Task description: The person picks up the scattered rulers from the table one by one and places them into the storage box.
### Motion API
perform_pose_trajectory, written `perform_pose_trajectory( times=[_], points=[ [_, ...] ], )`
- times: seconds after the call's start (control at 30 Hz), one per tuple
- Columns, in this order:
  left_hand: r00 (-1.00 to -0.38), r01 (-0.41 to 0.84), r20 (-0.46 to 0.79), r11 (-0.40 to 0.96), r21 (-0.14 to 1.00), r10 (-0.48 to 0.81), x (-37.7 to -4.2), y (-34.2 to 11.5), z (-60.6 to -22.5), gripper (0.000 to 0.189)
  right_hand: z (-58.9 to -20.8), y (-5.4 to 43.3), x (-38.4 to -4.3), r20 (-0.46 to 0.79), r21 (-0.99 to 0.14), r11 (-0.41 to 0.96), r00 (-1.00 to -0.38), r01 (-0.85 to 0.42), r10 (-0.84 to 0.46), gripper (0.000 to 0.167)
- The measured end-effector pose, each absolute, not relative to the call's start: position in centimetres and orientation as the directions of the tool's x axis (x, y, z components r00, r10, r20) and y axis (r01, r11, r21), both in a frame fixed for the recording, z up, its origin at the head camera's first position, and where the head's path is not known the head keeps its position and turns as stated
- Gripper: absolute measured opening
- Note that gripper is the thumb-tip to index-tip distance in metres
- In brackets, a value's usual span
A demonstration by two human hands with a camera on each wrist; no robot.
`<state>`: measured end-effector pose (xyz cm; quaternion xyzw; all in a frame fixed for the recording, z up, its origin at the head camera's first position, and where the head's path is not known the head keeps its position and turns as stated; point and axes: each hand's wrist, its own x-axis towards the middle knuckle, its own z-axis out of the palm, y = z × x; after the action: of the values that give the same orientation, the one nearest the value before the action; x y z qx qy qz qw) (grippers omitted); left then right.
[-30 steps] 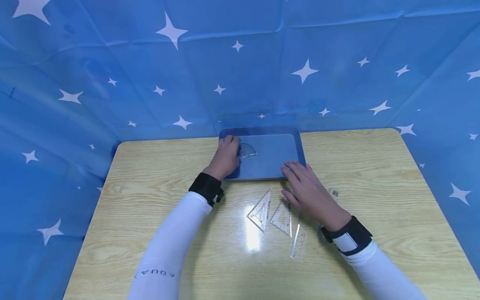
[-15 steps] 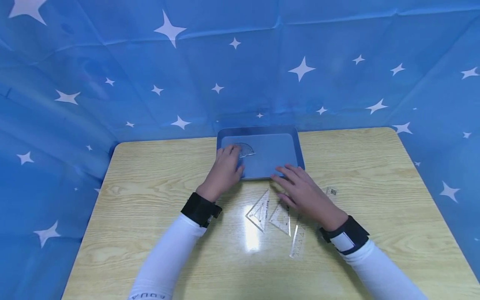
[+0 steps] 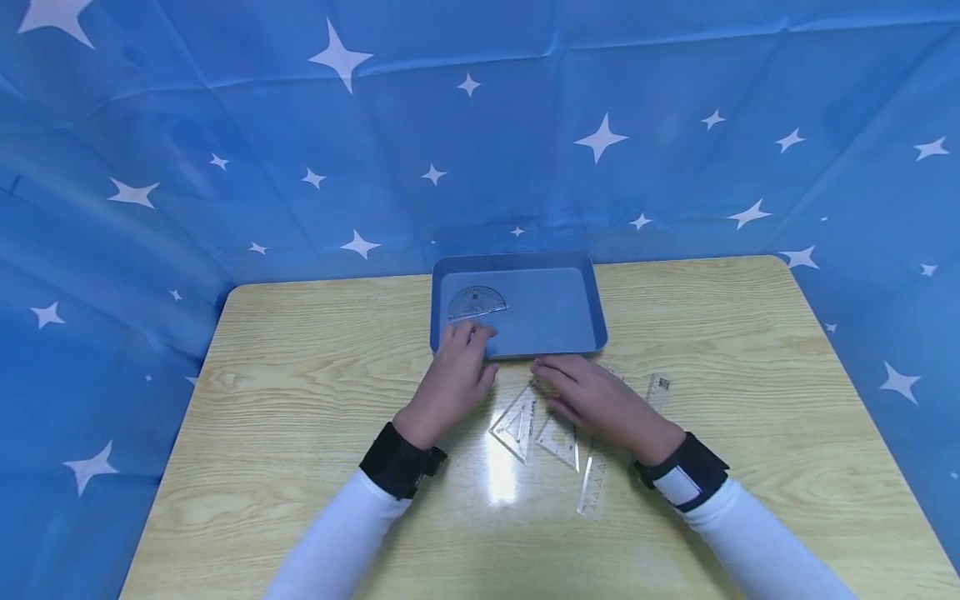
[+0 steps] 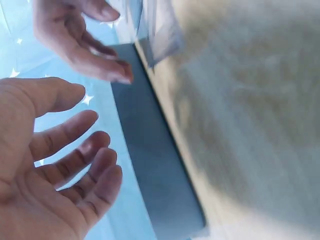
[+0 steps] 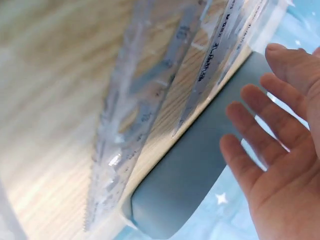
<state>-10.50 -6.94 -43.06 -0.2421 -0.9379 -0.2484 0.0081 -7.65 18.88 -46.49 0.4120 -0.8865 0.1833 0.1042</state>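
A clear protractor [image 3: 480,302] lies in the left part of the blue tray [image 3: 555,325]. My left hand [image 3: 452,379] is over the tray's front left edge, just below the protractor, its fingers loosely bent and holding nothing. In front of the tray, my right hand [image 3: 600,406] hovers above the clear plastic pieces, with relaxed, spread fingers in the right wrist view and nothing between them. Below its fingertips lie one set square [image 3: 517,427] and a second set square [image 3: 558,443]. A clear ruler [image 3: 592,487] with triangular cut-outs runs slantwise, partly hidden under this hand.
The tray stands at the back edge of a wood-grain table [image 3: 315,350]. A blue curtain with white stars [image 3: 517,167] hangs right behind and at both sides. A bright light reflection shows on the table beside the set squares.
My left hand has drawn back from the protractor toward the tray's front edge, uncovering it. My right hand has shifted left and toward me, off the tray's rim and over the set squares.
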Motion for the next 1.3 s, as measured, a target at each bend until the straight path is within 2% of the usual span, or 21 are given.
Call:
perform_pose_trajectory(
  times=[0.3, 0.43, 0.57, 0.8, 1.0, 1.13, 1.3],
  points=[
    [-0.817, 0.577, 0.268, 0.727, 0.373, 0.511, -8.7, -7.6, -43.9, 0.027, -46.6, 18.4, -7.6, 0.276, -0.221, 0.577, -0.618, -0.786, -0.736, 0.053],
    [-0.779, 0.627, 0.275, 0.686, 0.370, 0.564, -7.8, -7.5, -44.3, 0.018, -46.6, 18.1, -7.9, 0.262, -0.193, 0.538, -0.572, -0.820, -0.777, 0.047],
    [-0.765, 0.643, 0.266, 0.667, 0.376, 0.587, -7.1, -7.3, -44.9, 0.015, -46.6, 17.7, -8.3, 0.217, -0.158, 0.541, -0.564, -0.826, -0.797, 0.042],
    [-0.780, 0.616, 0.173, 0.688, 0.383, 0.602, -6.5, -6.9, -46.2, 0.030, -46.6, 16.9, -8.4, 0.118, -0.095, 0.571, -0.578, -0.816, -0.807, 0.038],
    [-0.811, 0.554, 0.041, 0.745, 0.373, 0.583, -6.1, -6.8, -46.6, 0.047, -46.7, 16.1, -8.6, 0.158, -0.008, 0.580, -0.573, -0.815, -0.804, 0.027],
    [-0.823, 0.527, 0.003, 0.761, 0.378, 0.569, -6.0, -6.7, -46.7, 0.051, -46.8, 15.9, -8.8, 0.172, 0.026, 0.592, -0.580, -0.806, -0.797, 0.017],
    [-0.839, 0.492, -0.035, 0.784, 0.379, 0.543, -6.2, -6.6, -46.8, 0.056, -46.8, 15.7, -8.8, 0.189, 0.030, 0.614, -0.598, -0.789, -0.779, 0.016]
  ],
)
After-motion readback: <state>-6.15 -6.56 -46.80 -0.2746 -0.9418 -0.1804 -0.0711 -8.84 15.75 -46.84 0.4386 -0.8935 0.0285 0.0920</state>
